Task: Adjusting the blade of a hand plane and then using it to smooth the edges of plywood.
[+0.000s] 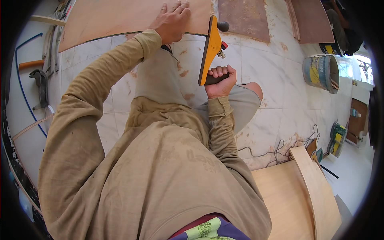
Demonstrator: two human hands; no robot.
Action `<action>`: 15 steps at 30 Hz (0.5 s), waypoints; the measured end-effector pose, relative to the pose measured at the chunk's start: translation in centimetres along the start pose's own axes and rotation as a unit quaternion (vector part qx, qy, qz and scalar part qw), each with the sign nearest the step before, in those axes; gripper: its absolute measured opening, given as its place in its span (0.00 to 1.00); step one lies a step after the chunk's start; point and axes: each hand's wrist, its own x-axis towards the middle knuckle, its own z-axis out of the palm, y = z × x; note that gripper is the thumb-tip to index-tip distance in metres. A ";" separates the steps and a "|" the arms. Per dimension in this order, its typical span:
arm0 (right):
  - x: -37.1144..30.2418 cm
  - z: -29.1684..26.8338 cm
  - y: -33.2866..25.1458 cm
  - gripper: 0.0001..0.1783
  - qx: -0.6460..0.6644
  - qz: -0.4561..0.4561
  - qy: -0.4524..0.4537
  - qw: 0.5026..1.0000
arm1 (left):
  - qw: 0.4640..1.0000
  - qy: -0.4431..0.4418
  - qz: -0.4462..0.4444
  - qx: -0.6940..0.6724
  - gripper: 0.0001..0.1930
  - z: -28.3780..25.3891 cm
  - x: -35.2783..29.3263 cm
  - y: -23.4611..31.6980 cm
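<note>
My left hand (171, 23) lies on a large plywood sheet (108, 20) near its close edge, fingers stretched out over the surface. A dark strip runs along that edge. In my right hand (221, 82) is a yellow hand plane (212, 46), gripped by its black rear handle. The plane is turned up on its side, with its dark sole toward the left. Its round black front knob (223, 26) and a red-and-brass adjusting part (223, 50) point right. The plane's front end is beside the sheet's right end; whether they touch I cannot tell.
A brown board (244, 18) lies beyond the plane on the dusty tiled floor. At right stand a bucket (320, 74), stacked panels (312, 22) and a person's leg (338, 26). Cables (276, 152) and pale plywood (284, 196) lie lower right; a handsaw-like blue frame (21, 80) at left.
</note>
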 end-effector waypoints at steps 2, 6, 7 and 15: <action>-1.7 -0.4 0.6 0.16 -0.026 -0.005 -0.023 0.999 | 1.000 0.002 0.003 -0.002 0.34 0.3 -0.6 -0.4; -0.1 0.7 0.1 0.16 -0.016 0.014 -0.003 1.000 | 1.000 0.003 0.026 0.002 0.35 -0.2 -0.3 -0.4; 2.0 2.4 -0.3 0.16 -0.008 0.004 -0.003 1.000 | 1.000 0.000 0.030 -0.002 0.35 0.1 -0.3 -0.1; -1.7 -0.7 0.3 0.16 -0.040 0.000 -0.017 0.999 | 0.998 0.014 0.030 -0.055 0.33 0.2 -1.2 -0.4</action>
